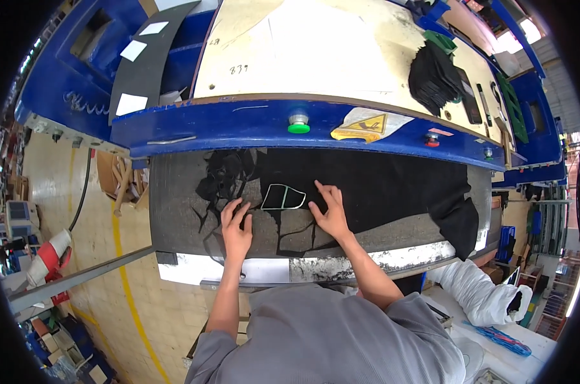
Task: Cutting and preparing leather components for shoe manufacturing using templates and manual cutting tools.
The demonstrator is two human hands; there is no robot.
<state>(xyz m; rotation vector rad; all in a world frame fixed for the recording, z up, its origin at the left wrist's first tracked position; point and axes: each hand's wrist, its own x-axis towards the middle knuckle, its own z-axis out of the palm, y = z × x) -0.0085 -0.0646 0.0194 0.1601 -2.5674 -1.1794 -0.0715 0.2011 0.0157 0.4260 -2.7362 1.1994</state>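
A metal-edged cutting die (285,197) with a crossbar lies on a sheet of black fabric (373,182) spread over the grey press bed. To the left of the die, my left hand (236,227) rests with its fingers apart, close to thin black fabric offcuts (229,176). My right hand (330,214) is on the die's other side, thumb and fingers spread, near the fabric's cut edge. Neither hand holds anything that I can see. Narrow strips of cut fabric (292,253) hang together below the die, framing bare patches of the bed.
A blue press beam (238,125) with a green button (298,128) and a red button (432,139) crosses beyond the bed. On the pale top lie stacked black pieces (434,77). A white wrapped roll (488,294) stands at right; a cardboard box (114,176) is at left.
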